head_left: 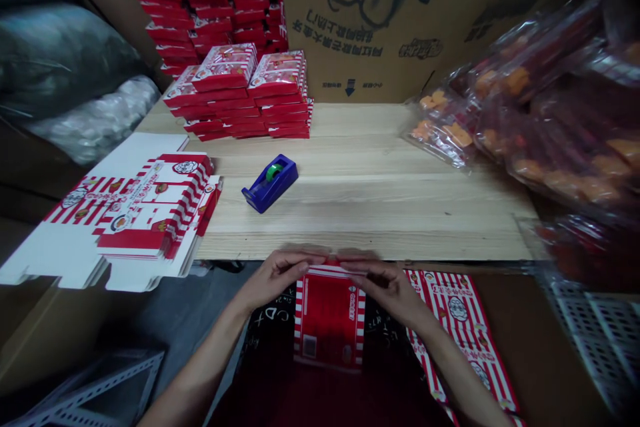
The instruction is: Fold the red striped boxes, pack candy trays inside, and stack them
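The fingers of the left hand (280,273) and right hand (387,285) are closed on the far end of a red box (330,320), which is held just before the table (370,207); beyond, a dispenser (271,183) is seen.

head-worn view, forward and down

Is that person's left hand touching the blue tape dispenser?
Apart: the head view shows bare wooden tabletop between the left hand and the blue tape dispenser.
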### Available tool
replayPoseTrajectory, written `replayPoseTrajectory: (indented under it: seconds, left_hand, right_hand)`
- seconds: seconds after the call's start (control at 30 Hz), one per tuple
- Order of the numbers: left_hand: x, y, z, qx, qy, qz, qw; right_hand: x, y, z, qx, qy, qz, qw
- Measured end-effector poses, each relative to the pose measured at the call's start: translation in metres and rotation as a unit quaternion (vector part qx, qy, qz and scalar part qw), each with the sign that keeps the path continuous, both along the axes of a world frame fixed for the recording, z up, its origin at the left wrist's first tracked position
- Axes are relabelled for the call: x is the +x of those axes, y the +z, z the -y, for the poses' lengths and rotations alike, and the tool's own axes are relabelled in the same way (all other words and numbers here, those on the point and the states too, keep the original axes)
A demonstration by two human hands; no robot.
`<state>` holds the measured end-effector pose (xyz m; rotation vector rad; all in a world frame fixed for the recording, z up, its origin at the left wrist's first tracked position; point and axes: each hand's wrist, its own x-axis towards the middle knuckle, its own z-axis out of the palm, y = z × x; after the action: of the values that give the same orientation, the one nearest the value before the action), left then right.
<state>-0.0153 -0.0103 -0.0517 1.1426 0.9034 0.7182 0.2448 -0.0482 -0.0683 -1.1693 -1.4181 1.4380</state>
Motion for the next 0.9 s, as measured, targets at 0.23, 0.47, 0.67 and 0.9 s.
replayPoseTrajectory:
  seconds: [0.23,0.47,0.67,0.9]
  left_hand:
    - [0.005,0.017,-0.021,-0.014,-0.051,-0.03,0.998]
    - [0.008,0.009,-0.031,0.01,-0.073,-0.053,0.996]
    - [0.01,0.007,-0.031,-0.006,-0.072,-0.061,0.996]
    - [0.007,0.006,-0.022,0.034,-0.074,-0.069,0.994]
  right_hand:
    - [0.007,0.015,-0.027,-0.054,0.061,0.001,0.997]
    - [0.001,0.01,-0.04,-0.114,0.051,-0.047,0.991]
    - [0.001,0.008,-0.043,-0.106,0.055,-0.03,0.992]
    - [-0.004,0.006,-0.028,-0.097,0.053,-0.037,0.993]
